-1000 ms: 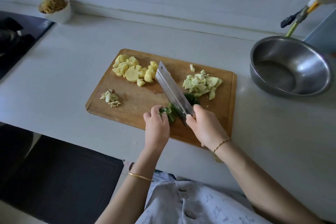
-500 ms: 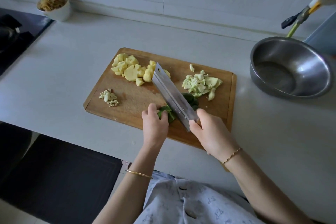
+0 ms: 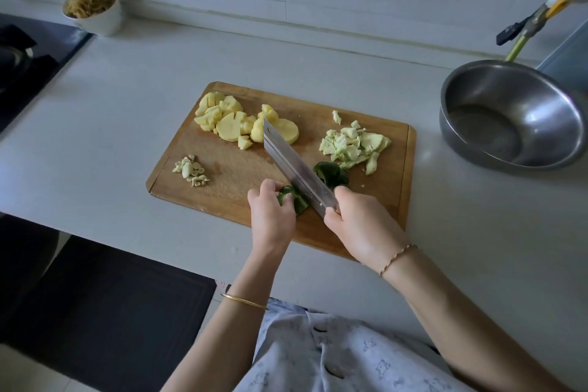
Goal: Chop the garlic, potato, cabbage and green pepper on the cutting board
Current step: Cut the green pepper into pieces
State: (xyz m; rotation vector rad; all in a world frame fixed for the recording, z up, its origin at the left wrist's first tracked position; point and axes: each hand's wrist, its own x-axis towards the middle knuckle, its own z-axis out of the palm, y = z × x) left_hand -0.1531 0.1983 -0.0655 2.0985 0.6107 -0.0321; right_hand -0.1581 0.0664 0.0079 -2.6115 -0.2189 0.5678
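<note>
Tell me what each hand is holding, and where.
Right hand grips the cleaver by its handle; left hand pins the green pepper down.

The cleaver's handle is hidden inside the right hand (image 3: 359,226).

Cutting board (image 3: 229,181) as landmark: right hand (image 3: 359,226) at near edge grips cleaver (image 3: 296,169), blade over green pepper (image 3: 331,173); left hand (image 3: 270,216) pins pepper. Potato (image 3: 232,124) far-left, cabbage (image 3: 353,143) far-right, garlic (image 3: 191,170) left.

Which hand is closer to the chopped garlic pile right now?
Left. The left hand sits just right of the garlic, pinning green pepper. The right hand grips the knife farther right, beyond the blade.
</note>
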